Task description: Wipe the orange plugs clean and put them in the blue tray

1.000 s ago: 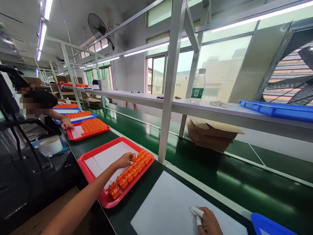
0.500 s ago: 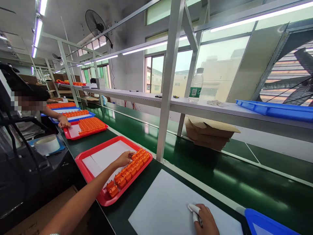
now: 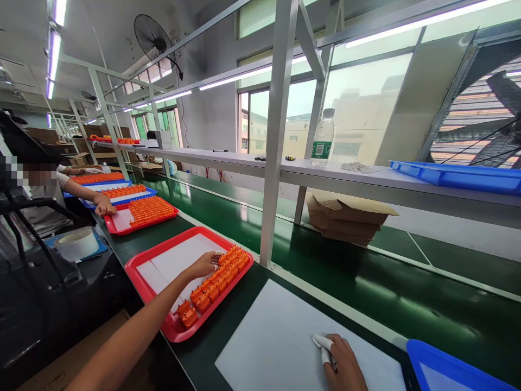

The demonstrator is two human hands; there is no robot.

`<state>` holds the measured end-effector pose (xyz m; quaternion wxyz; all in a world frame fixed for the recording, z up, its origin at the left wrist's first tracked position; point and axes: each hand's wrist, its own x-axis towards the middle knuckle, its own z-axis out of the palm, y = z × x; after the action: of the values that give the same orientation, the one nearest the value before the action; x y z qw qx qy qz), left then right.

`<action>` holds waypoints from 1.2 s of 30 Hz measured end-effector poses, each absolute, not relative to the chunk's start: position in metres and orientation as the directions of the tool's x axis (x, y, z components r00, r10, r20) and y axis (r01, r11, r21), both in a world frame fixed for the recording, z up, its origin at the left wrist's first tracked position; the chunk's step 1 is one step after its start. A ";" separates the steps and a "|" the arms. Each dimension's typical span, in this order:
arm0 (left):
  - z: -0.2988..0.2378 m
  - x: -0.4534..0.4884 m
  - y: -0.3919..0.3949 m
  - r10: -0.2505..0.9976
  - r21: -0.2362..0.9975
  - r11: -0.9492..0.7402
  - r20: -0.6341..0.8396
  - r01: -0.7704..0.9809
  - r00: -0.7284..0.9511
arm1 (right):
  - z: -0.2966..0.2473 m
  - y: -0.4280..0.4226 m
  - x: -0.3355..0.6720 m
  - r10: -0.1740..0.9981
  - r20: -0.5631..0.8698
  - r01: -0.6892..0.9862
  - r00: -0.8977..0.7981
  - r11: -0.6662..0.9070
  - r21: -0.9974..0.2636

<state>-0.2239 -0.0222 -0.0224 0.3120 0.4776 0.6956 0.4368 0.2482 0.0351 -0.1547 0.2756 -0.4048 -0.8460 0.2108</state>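
Observation:
My left hand [image 3: 205, 264] reaches into a red tray [image 3: 136, 271], its fingers closed at the far end of the rows of small orange plastic parts [image 3: 220, 282]. The fingertips pinch at one part there, partly hidden by the hand. These parts have thin upright prongs and stand along the tray's right side; white paper [image 3: 179, 258] lines the tray. At lower right, my right hand [image 3: 344, 361] rests over a white sheet [image 3: 272, 336], with white covers on some fingertips. Its fingers are curled together around something thin and dark, too hidden to name.
A blue tray [image 3: 443, 369] lies at the right edge. Farther left are another red tray [image 3: 122, 228] of orange parts and a co-worker's hand [image 3: 105, 205]. A metal post [image 3: 277, 141] rises beside the green conveyor belt [image 3: 325, 271]; a bottle [image 3: 323, 138] stands on the shelf.
The camera view has shifted slightly. My left hand stays at the end of the orange rows, and my right hand has barely moved over the white sheet.

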 end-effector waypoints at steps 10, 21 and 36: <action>0.041 -0.186 -0.034 0.824 0.841 0.009 0.300 0.540 -0.480 | -0.139 0.029 0.243 0.774 0.363 0.540 -0.519 0.626 -0.562; -0.007 -0.009 -0.018 0.989 0.904 -0.147 0.125 0.402 0.081 | -0.104 0.010 0.233 0.849 0.397 0.441 -0.349 0.523 -0.730; -0.063 0.043 0.001 0.978 0.996 0.084 -0.076 -0.030 0.195 | -0.104 0.013 0.228 0.973 0.188 0.099 -0.131 0.202 -0.974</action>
<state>0.0433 0.0012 -0.0628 0.5755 0.5160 0.4591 0.4379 0.2278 0.0129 -0.1044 0.4867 -0.4443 -0.6033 0.4491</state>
